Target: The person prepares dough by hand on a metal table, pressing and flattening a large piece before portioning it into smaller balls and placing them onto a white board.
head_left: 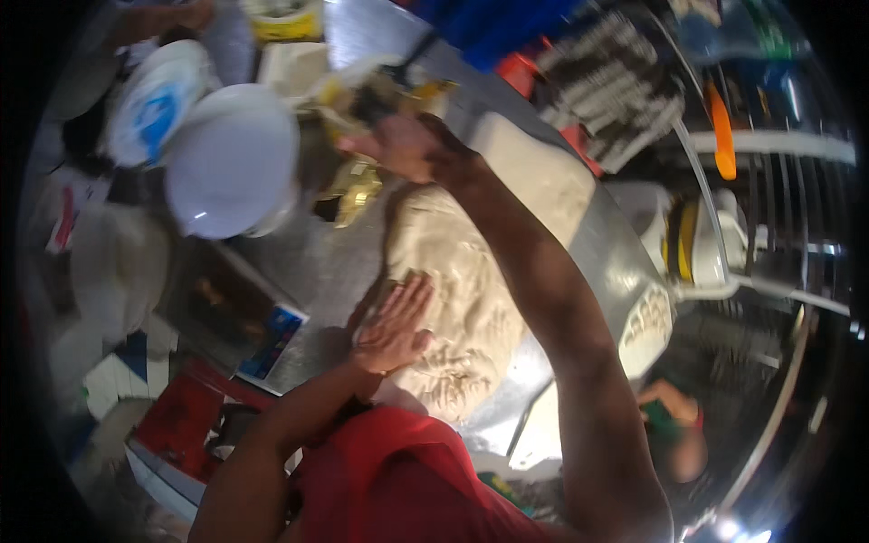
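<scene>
A large pale slab of dough (453,262) lies on the metal table, its surface dented and wrinkled at the near end. My left hand (395,328) rests flat on its left side, fingers stretched out and slightly apart. My right arm reaches across the dough to the far side. There my right hand (403,147) is smeared by motion, next to a blurred dark thing (371,100) and crumpled gold wrapping (359,192). Whether it grips anything cannot be made out. A second, smoother piece of dough (534,167) lies beyond my right forearm.
White round lids or tubs (231,158) stand at the far left, near a tub with a blue mark (154,113). A dark flat box (226,312) and a red box (181,412) are at the left. A wire rack (797,208) stands right; another person (674,416) is lower right.
</scene>
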Available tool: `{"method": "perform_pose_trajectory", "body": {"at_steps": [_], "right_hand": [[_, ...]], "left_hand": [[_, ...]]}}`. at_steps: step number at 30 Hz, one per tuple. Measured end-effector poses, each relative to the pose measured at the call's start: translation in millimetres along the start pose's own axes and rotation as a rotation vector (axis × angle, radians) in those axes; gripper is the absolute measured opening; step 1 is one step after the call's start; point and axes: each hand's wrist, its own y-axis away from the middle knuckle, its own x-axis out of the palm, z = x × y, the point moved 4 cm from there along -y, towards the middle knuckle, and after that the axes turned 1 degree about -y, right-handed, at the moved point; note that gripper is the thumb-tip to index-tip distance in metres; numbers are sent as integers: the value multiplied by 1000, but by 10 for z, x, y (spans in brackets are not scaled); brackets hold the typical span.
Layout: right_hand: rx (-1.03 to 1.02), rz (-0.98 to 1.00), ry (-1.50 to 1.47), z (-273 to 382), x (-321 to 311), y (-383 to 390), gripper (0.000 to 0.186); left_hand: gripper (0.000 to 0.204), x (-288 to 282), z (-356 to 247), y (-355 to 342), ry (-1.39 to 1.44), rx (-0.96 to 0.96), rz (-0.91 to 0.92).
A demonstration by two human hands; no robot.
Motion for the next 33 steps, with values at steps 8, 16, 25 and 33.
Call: {"method": "perform_pose_trajectory", "body": {"at_steps": [8,16,25,33], "right_hand": [[-178,-888,-577,-1047,-44,1332,15],[644,-1094,-212,-3052,1339,3528,34],[562,-540,-765,-1288,2807,3960,60],[845,-1012,-115,-1774,2562,3395,119]], "left_hand": [[89,5,-87,-64,-182,-22,-7],[91,112,-344,-154,-316,96,-115],[92,200,-274,16,-520,58,-124],[92,349,-312,-119,-589,157,-114]]}}
